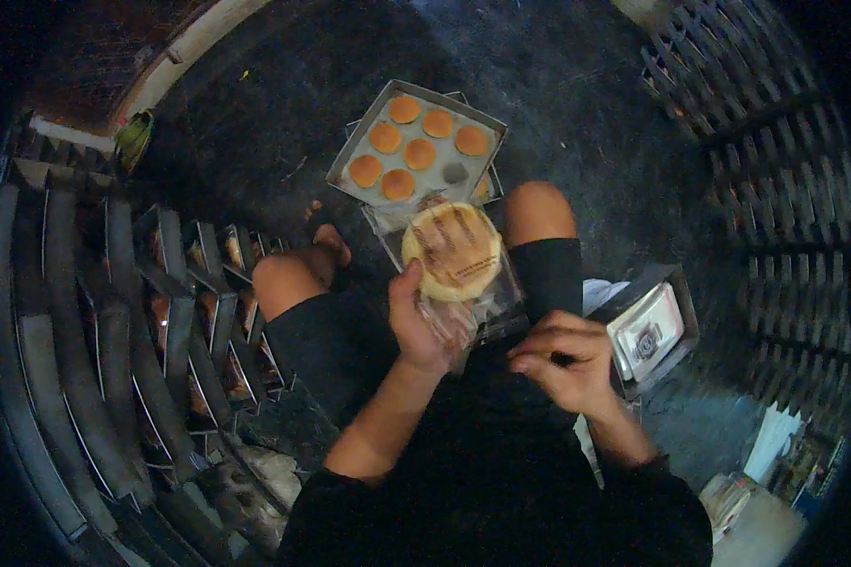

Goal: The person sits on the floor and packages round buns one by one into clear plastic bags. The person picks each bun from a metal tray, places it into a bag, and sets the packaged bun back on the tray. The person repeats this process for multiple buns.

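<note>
My left hand (425, 333) holds a large round bread (452, 251) in a clear plastic bag (493, 301), thumb on its near left edge. Brown streaks and some printed writing show over the pale-edged bread. To the right of the bag, my right hand (567, 361) has its fingers curled, thumb and forefinger tips close together. Whether it pinches the bag's edge or anything thin, I cannot tell. Beyond the bread, a square metal baking tray (345, 152) carries several browned round breads (420, 154) on a pale liner, with one dark round spot (456, 172) among them.
Under that tray lies another tray (495, 186). By my right leg, an open box (688, 294) contains a stack of printed plastic packages (649, 333). A metal tray rack (177, 298) with baked goods stands close on the left; another slatted rack (773, 177) rises at right.
</note>
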`<move>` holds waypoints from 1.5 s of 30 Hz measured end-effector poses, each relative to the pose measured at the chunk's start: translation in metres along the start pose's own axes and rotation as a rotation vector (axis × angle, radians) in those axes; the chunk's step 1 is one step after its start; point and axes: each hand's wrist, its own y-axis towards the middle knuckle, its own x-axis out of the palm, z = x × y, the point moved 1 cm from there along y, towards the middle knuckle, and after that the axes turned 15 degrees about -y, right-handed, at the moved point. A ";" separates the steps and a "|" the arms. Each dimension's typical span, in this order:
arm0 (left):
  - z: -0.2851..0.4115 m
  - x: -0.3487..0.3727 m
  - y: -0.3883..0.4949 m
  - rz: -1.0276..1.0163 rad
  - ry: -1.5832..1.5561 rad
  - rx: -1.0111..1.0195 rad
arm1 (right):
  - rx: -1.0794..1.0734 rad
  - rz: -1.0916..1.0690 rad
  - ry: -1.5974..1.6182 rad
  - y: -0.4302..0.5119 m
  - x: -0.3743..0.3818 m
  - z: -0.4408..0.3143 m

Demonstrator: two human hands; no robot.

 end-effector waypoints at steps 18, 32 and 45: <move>-0.024 0.000 -0.017 -0.020 0.006 -0.070 | 0.122 0.190 -0.212 0.015 0.037 0.006; -0.040 -0.021 -0.049 -0.052 0.132 -0.355 | 0.378 0.575 -0.447 -0.029 -0.029 -0.002; -0.092 0.003 -0.014 -0.365 0.256 0.101 | 0.636 0.813 -0.140 -0.037 -0.031 0.024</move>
